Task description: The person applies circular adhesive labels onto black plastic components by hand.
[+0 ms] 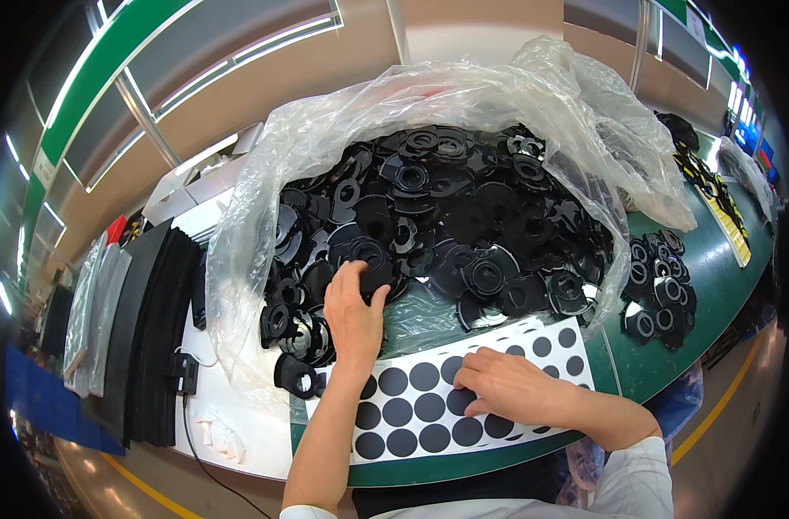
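My left hand (353, 316) reaches to the near left edge of a heap of black plastic parts (489, 212). Its thumb and fingers are apart, touching or just above a round black part with a ring in its middle (366, 253); no firm grip shows. White sheets with rows of black round stickers (429, 406) lie between me and the heap. Over the top sheet rests my right hand (515, 387), fingers bent, thumb and fingertips apart around a black round sticker (461, 400). Nothing shows lifted in it.
A clear plastic bag (247, 233) spreads open around the heap on the green table (463, 468). More black ring parts (660, 290) lie at right. Black foam sheets (148, 337) stand at left, near a small black box with a cable (184, 374).
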### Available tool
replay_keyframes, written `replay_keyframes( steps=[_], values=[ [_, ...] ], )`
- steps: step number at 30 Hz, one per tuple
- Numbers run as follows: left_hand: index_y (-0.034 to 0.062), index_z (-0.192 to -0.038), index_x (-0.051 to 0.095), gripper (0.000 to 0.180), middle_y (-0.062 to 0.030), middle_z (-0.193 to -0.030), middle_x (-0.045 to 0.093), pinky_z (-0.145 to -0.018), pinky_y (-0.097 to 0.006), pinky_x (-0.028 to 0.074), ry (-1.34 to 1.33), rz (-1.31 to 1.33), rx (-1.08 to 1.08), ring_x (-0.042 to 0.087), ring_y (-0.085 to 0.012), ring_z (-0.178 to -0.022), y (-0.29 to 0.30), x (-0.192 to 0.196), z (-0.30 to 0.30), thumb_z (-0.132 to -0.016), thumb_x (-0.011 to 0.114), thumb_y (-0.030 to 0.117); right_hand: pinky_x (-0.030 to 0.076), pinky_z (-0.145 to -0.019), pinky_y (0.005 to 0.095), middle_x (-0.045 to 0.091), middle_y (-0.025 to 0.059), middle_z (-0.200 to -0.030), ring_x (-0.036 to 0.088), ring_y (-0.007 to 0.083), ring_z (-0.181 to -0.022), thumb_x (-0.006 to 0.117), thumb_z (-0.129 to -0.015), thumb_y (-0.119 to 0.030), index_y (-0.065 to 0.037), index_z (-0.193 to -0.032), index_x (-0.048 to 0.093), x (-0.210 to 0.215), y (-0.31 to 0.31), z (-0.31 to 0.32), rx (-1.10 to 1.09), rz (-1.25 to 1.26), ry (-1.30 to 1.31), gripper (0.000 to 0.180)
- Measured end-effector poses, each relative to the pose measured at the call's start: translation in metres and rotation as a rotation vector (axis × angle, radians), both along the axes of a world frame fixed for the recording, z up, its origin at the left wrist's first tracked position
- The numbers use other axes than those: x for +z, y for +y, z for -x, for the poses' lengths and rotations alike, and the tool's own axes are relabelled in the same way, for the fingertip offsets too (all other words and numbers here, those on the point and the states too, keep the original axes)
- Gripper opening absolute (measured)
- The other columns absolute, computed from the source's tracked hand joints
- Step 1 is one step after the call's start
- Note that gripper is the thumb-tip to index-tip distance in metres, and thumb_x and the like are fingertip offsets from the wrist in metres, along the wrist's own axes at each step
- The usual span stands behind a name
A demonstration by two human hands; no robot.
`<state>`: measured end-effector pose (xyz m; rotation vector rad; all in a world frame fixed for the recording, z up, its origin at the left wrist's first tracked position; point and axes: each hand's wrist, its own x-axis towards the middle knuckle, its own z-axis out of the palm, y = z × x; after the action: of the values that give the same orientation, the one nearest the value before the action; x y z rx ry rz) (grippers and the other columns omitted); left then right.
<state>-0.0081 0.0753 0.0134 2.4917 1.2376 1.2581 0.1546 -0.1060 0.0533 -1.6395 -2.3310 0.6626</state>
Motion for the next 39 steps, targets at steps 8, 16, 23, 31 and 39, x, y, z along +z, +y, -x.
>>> replay_keyframes(
  steps=[8,16,23,31,39],
  values=[
    [0.0061,-0.126,0.043,0.051,-0.0067,-0.106,0.057,-0.081,-0.029,0.048,-0.678,0.862,-0.34,0.059,-0.0163,-0.096,-0.032,0.029,-0.009,-0.08,0.063,-0.004,0.046,-0.083,0.0377,0.056,0.0105,-0.094,0.053,0.0296,-0.097,0.077,-0.071,-0.016,-0.001,-0.091,0.056,0.002,0.01,-0.009,0.052,0.095,0.026,0.033],
    [0.0072,-0.105,0.049,0.015,-0.0185,-0.128,0.05,-0.105,-0.046,0.04,-1.213,1.726,-0.799,0.048,-0.0301,-0.123,-0.082,-0.009,-0.033,-0.092,0.054,0.012,0.049,-0.073,0.0365,0.057,0.0087,-0.091,0.055,0.0283,-0.09,0.07,-0.072,-0.007,-0.002,-0.087,0.056,0.001,-0.008,-0.003,0.079,-0.173,0.015,0.022],
    [0.0077,-0.107,0.048,0.058,-0.0181,-0.129,0.049,-0.101,-0.05,0.043,-1.149,1.752,-0.794,0.051,-0.0348,-0.118,-0.084,-0.013,-0.032,-0.098,0.018,0.056,0.049,-0.063,0.033,0.06,0.0048,-0.079,0.061,0.0226,-0.077,0.065,-0.077,-0.005,-0.006,-0.091,0.055,0.035,-0.004,-0.02,0.097,0.03,0.346,0.017],
    [0.0058,-0.123,0.049,0.071,-0.0087,-0.108,0.059,-0.074,-0.033,0.046,-0.981,1.768,-0.792,0.057,-0.0199,-0.09,-0.09,-0.002,-0.036,-0.097,0.01,0.06,0.05,-0.072,0.0247,0.062,0.0057,-0.084,0.061,0.0104,-0.074,0.066,-0.083,0.002,-0.005,-0.084,0.046,0.002,0.02,-0.033,-0.474,-0.15,1.061,0.021],
    [0.006,-0.112,0.046,0.065,-0.0107,-0.103,0.057,-0.073,-0.036,0.047,-1.009,1.779,-0.746,0.058,-0.023,-0.091,-0.089,-0.003,-0.035,-0.097,0.014,0.061,0.044,-0.052,0.0186,0.059,0.002,-0.078,0.057,0.0061,-0.057,0.063,-0.087,-0.002,-0.004,-0.087,0.048,-0.018,0.028,-0.027,-0.483,-0.078,1.147,0.015]
  ],
)
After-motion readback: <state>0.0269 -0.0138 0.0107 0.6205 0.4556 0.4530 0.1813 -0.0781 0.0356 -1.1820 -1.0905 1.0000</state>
